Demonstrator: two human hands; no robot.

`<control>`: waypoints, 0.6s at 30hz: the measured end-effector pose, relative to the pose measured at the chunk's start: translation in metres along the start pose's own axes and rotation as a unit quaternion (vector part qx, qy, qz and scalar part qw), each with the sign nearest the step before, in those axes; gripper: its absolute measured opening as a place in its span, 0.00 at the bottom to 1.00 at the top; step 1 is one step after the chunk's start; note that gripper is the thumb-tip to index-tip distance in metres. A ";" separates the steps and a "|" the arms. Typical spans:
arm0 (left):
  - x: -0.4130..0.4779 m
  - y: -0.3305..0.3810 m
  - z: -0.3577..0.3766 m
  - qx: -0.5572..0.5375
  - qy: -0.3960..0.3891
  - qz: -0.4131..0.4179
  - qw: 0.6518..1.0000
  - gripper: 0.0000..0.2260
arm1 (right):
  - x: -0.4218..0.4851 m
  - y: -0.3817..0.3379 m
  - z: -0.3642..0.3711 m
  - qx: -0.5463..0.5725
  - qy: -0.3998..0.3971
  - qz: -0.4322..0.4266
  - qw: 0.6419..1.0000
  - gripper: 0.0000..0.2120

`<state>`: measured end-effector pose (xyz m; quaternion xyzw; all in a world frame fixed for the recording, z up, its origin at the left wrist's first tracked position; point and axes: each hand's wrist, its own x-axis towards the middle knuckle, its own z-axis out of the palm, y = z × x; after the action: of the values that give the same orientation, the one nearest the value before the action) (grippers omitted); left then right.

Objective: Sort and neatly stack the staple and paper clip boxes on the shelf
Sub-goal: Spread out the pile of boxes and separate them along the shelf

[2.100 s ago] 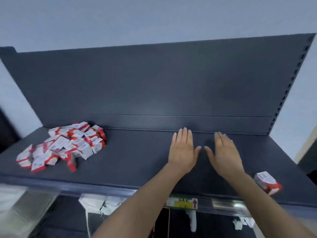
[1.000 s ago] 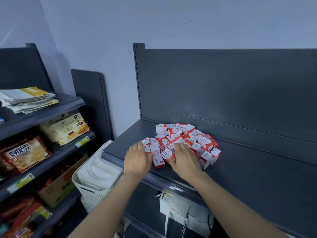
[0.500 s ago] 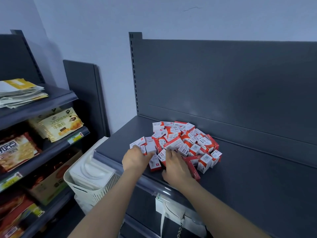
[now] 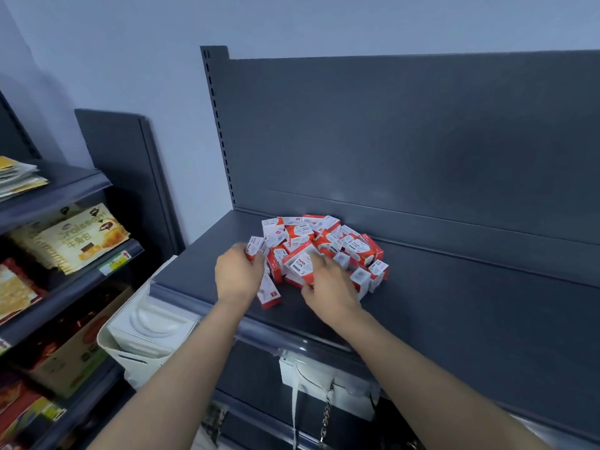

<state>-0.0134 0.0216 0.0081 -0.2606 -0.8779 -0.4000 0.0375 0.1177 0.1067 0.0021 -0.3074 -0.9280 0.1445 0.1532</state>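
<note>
1. Both forearms reach forward over the shelf [image 4: 454, 306] edge.
2. The left hand [image 4: 238, 276] is knuckles-up, its grip curled round a small red-and-white box [image 4: 255, 247].
3. The right hand [image 4: 329, 290] has its grip pinching a paper clip box [image 4: 301, 265].
4. Beyond them, the pile of boxes [image 4: 341, 245] lies at the shelf's left end, near the back panel [image 4: 389, 131].

Just beyond the fingers [image 4: 324, 266], heaped boxes [image 4: 328, 241]: white faces, red-orange bands, fine grey print. In the left hand [image 4: 238, 276], small box [image 4: 255, 247]: white with a red end. In the right hand [image 4: 329, 289], paper clip box [image 4: 302, 266]: white face, dark lettering, red edge. Beneath the fingers, shelf [image 4: 454, 319], and beyond them, back panel [image 4: 389, 131]: plain dark slate grey, 1 column of black slots on the upright. Above, wall [image 4: 130, 43]: pale blue-grey. Far left of the fingers, snack packets [image 4: 84, 238]: cream and yellow, brown print. Below-left of the fingers, basket [image 4: 130, 349]: off-white.
</note>
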 end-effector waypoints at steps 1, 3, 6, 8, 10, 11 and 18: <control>-0.003 0.011 0.004 -0.012 -0.001 0.018 1.000 0.08 | -0.002 0.006 -0.007 0.003 0.008 0.003 1.000 0.27; -0.011 0.036 0.014 -0.029 -0.004 0.051 0.998 0.08 | -0.010 0.021 -0.023 0.008 0.021 0.012 1.000 0.26; -0.030 0.077 0.038 -0.036 -0.017 0.093 0.995 0.08 | -0.027 0.053 -0.049 0.017 0.040 0.032 0.999 0.25; -0.042 0.102 0.054 -0.036 -0.025 0.114 0.993 0.08 | -0.040 0.075 -0.064 0.024 0.053 0.041 0.997 0.25; -0.063 0.133 0.075 -0.043 -0.034 0.139 0.989 0.09 | -0.059 0.107 -0.082 0.017 0.068 0.056 0.996 0.23; -0.075 0.148 0.086 -0.051 -0.037 0.151 0.987 0.09 | -0.070 0.123 -0.091 0.012 0.074 0.061 0.995 0.22; -0.176 0.251 0.157 -0.106 -0.100 0.166 0.975 0.08 | -0.158 0.242 -0.146 0.013 0.104 0.114 0.988 0.23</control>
<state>0.2833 0.1960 0.0248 -0.4435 -0.7742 -0.4514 -0.0125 0.4207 0.2211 0.0164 -0.4228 -0.8639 0.1400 0.2354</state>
